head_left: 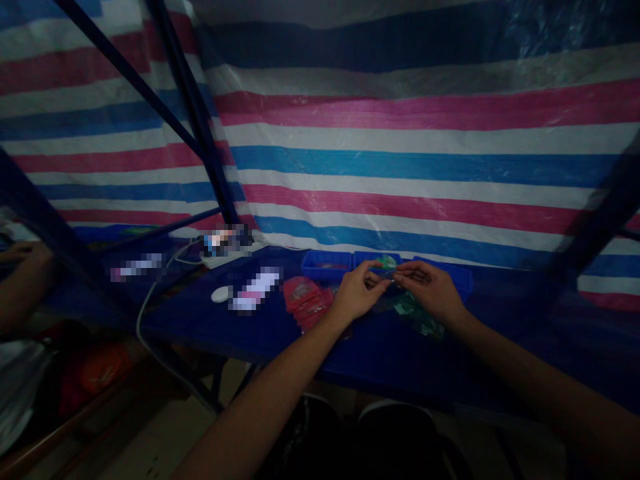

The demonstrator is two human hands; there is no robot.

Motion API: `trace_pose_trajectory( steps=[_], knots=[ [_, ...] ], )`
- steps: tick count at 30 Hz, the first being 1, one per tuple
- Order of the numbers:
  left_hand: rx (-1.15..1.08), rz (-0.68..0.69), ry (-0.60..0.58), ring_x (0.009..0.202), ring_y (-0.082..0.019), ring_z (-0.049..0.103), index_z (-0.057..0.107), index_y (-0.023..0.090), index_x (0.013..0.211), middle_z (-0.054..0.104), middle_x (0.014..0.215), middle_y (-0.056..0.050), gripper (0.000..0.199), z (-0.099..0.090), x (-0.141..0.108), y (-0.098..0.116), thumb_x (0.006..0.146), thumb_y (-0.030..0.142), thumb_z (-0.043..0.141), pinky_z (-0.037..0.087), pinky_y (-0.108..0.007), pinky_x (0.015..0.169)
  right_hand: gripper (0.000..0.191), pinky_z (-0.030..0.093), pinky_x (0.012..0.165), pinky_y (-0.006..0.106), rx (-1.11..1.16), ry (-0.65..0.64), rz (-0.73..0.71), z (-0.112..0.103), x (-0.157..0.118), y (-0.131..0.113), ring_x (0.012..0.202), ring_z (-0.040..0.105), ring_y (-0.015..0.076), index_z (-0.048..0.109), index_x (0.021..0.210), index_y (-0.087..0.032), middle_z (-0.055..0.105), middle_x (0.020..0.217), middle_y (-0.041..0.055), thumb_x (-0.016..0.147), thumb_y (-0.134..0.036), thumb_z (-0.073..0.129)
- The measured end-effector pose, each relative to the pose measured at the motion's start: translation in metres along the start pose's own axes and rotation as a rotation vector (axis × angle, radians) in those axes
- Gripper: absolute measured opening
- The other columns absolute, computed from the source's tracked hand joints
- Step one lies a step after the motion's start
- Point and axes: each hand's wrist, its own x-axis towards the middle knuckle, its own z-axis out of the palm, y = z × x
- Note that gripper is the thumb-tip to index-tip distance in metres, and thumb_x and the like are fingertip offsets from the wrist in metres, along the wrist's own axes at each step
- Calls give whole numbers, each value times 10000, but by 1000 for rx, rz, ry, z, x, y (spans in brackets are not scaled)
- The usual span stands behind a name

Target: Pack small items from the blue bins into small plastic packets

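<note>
Over the blue table, my left hand (361,291) and my right hand (431,288) meet fingertip to fingertip. Both are pinched around something small and thin that I cannot make out. Red packets (306,301) lie in an overlapping pile beside my left hand. Below my right hand is a heap of green, shiny packets (423,315). Behind the hands stand blue trays: a left one (327,265), a middle one with something green in it (385,261), and a right one (463,279) partly hidden by my right hand.
A white round object (221,294) and a blurred-out bright item (256,290) lie left on the table (210,327). Behind them is a white power strip (233,255) with a cable. Blue metal posts (187,87) frame a striped sheet. Another person's arm (25,287) shows far left.
</note>
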Motion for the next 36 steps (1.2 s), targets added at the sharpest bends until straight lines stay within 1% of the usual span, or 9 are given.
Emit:
trace_pose_trajectory(
  steps=[3, 7, 12, 17, 20, 24, 28, 31, 36],
  knots=[
    [-39, -26, -43, 701, -170, 720, 594, 188, 1313, 768, 872, -56, 417, -1, -1, 0, 978, 437, 591, 553, -278, 672, 362, 607, 908, 433, -56, 37, -45, -2, 1, 2, 947, 739, 252, 701, 1046, -212, 763, 1035, 98, 784, -428, 827],
    [-153, 23, -103, 872, -191, 735, 683, 178, 1212, 767, 1046, -86, 408, -1, -1, 1, 1034, 468, 459, 565, -290, 770, 305, 592, 948, 445, -104, -55, -70, -4, 0, 2, 991, 742, 257, 696, 1071, -231, 766, 1068, 85, 827, -393, 782],
    [-37, 9, -30, 884, -191, 712, 721, 175, 1118, 769, 1016, -65, 277, -2, 3, -6, 964, 375, 607, 550, -293, 814, 281, 550, 1023, 461, -265, -184, -127, -1, -3, -3, 1053, 727, 261, 708, 1101, -233, 753, 1138, 76, 846, -347, 746],
    [-91, 21, 7, 907, -176, 724, 666, 168, 1108, 763, 1011, -73, 192, 1, 4, -11, 929, 235, 646, 555, -296, 847, 260, 589, 946, 444, -279, -72, -122, 0, -4, -6, 997, 738, 258, 716, 1086, -232, 756, 1122, 79, 886, -396, 703],
    [-106, 26, -28, 883, -175, 737, 597, 185, 1214, 775, 994, -63, 313, 2, 3, -6, 915, 230, 679, 558, -297, 826, 353, 585, 975, 449, -209, -100, -99, -1, -4, -6, 1039, 738, 266, 710, 1152, -238, 755, 1180, 83, 855, -422, 750],
    [-53, 49, -41, 845, -177, 738, 555, 199, 1288, 780, 962, -48, 435, -1, 1, -1, 902, 309, 722, 557, -298, 806, 343, 573, 1004, 459, -192, -136, -59, -2, -4, -8, 1061, 741, 275, 744, 1114, -235, 784, 1120, 79, 839, -438, 773],
    [80, 29, 3, 788, -183, 727, 611, 203, 1247, 773, 909, -42, 427, -4, 0, 0, 906, 442, 706, 549, -288, 740, 337, 596, 948, 463, -221, -61, -66, -3, -3, -8, 986, 760, 280, 762, 1066, -228, 797, 1054, 80, 820, -458, 791],
    [76, 2, -48, 696, -176, 708, 643, 198, 1246, 761, 819, -39, 404, -4, -1, 0, 959, 481, 616, 541, -283, 685, 321, 602, 917, 448, -241, 5, -101, -5, -2, -6, 960, 759, 277, 767, 1044, -228, 796, 1026, 72, 818, -455, 792],
    [-125, 33, -88, 896, -192, 724, 689, 184, 1230, 765, 1073, -91, 385, 1, 2, -3, 992, 455, 555, 560, -289, 786, 251, 588, 847, 417, -452, 31, -253, -7, -4, -10, 886, 737, 250, 775, 1041, -250, 776, 991, 58, 877, -435, 732]
  ],
)
